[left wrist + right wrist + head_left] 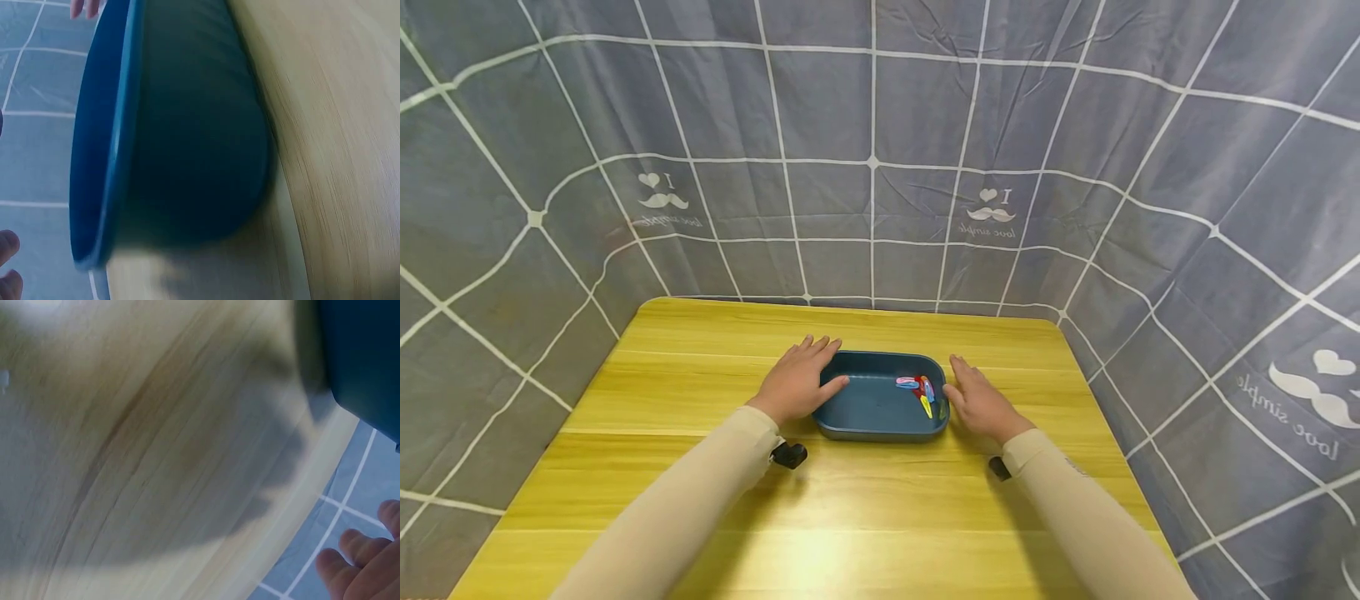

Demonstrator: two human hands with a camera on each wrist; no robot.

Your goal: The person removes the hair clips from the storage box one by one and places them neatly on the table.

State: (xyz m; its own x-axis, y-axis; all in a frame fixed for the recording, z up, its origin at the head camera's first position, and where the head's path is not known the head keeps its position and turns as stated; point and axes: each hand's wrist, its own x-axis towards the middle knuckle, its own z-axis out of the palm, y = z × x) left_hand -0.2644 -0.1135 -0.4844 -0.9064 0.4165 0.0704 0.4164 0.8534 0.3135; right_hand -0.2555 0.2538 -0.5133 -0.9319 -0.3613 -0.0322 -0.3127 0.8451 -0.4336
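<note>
A dark blue oblong plastic bin [872, 408] stands on the table, its outer wall [194, 137] filling much of the left wrist view. Several small snap hair clips [927, 407] in pink, blue, red and yellow lie in a cluster at its right end. My left hand [797, 379] is at the bin's left end, fingers straight and thumb reaching over the rim. At the opposite end my right hand [981, 404] has its fingers extended, the thumb right by the rim. In the right wrist view only some fingers [356, 562] and a bin corner [369, 362] show.
The yellow wood-grain table [880, 517] reaches back to a grey curtain [827, 200] with white grid lines, which also encloses both sides. A black wrist device [790, 455] sits under the left cuff, and another [999, 468] under the right.
</note>
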